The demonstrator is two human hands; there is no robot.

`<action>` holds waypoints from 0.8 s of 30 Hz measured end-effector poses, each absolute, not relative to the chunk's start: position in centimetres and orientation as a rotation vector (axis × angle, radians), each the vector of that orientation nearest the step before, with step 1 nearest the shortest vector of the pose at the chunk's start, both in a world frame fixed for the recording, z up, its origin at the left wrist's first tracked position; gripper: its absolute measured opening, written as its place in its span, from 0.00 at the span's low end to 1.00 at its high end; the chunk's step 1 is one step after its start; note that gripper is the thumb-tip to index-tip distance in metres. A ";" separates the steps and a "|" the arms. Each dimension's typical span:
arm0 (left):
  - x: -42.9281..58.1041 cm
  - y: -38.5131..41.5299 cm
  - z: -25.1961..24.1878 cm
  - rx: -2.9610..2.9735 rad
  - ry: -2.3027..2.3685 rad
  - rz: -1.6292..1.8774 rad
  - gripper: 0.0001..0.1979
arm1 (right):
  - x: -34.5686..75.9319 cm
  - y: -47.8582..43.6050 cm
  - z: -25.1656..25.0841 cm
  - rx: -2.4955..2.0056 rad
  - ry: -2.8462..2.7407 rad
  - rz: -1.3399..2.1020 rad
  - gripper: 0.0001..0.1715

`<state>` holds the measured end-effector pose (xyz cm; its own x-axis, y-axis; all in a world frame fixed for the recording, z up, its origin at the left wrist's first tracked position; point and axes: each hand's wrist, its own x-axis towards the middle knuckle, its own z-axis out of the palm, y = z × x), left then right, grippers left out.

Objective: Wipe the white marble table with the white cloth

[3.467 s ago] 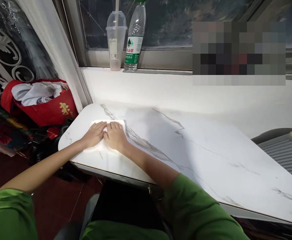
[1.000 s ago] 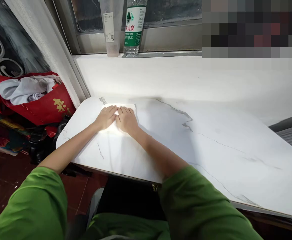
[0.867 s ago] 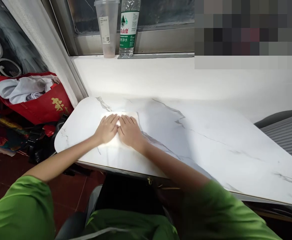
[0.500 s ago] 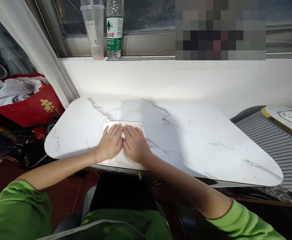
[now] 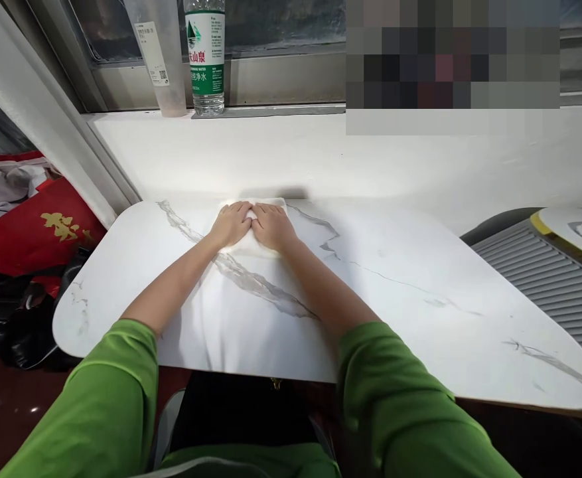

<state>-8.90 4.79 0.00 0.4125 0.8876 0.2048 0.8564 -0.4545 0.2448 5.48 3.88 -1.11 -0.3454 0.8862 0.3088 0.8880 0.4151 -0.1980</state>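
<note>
A folded white cloth lies flat against the far edge of a white marble-patterned table. My left hand presses on its left part, palm down, with fingers laid out flat. Beside it my right hand rests on the right part in the same way. Both thumbs come close together in the middle. Neither hand is gripped round the cloth, and much of the cloth is covered by them.
On the sill behind stand a clear plastic cup and a water bottle. Left of the table is a red bag with cloth inside. A grey ribbed surface adjoins on the right. A white wall rises behind.
Both hands have pushed the cloth away from me, from the table's near edge to its far edge by the wall. My arms are now stretched further forward, and the view has shifted slightly.
</note>
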 end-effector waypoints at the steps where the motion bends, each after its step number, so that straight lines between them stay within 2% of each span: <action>1: -8.8 5.5 0.0 2.555 1.569 0.464 0.24 | 5.5 4.4 -1.1 -1.535 -2.295 0.009 0.27; 6: -8.9 6.7 -0.1 2.571 1.549 0.449 0.24 | 5.6 5.1 -1.1 -1.542 -2.281 -0.006 0.27; 11: -8.6 4.3 0.0 2.557 1.610 0.407 0.24 | 5.7 2.8 -0.7 -1.559 -2.313 0.001 0.28; 19: -6.4 -8.5 0.6 2.559 1.690 0.382 0.25 | 8.4 -7.8 -0.4 -1.387 -2.380 -0.019 0.30; 24: -4.4 -15.3 0.3 2.683 1.580 0.363 0.26 | 10.9 -15.2 -0.9 -1.366 -2.393 -0.118 0.30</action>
